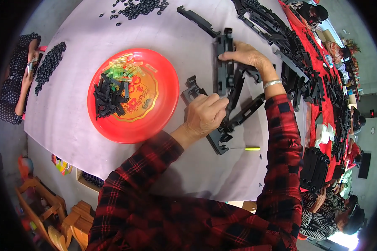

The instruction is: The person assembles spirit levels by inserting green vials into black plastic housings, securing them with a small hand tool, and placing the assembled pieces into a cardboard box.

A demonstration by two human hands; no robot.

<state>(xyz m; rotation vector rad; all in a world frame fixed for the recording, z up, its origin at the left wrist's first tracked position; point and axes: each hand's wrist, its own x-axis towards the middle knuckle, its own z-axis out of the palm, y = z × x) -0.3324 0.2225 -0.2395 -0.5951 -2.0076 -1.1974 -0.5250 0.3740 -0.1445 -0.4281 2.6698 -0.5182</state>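
Note:
A long black plastic part (225, 69) stands lengthwise away from me, held by my right hand (249, 57), its thumb across the part and its fingers behind. Curled closed at the near end of that part is my left hand (205, 115); whatever its fingers pinch is hidden. Beneath and around both hands lie several similar black parts, among them one black part (249, 112) to the right and another (217, 141) just below my left hand. A thin screwdriver-like tool with a yellow handle (252, 149) rests nearer to me.
A red plate (167, 113) at left holds small black pieces (109, 96) and clear greenish pieces (123, 69). Small black pieces (140, 8) form a pile at the far edge. Black parts (272, 25) line the right side. Other people sit around the tables.

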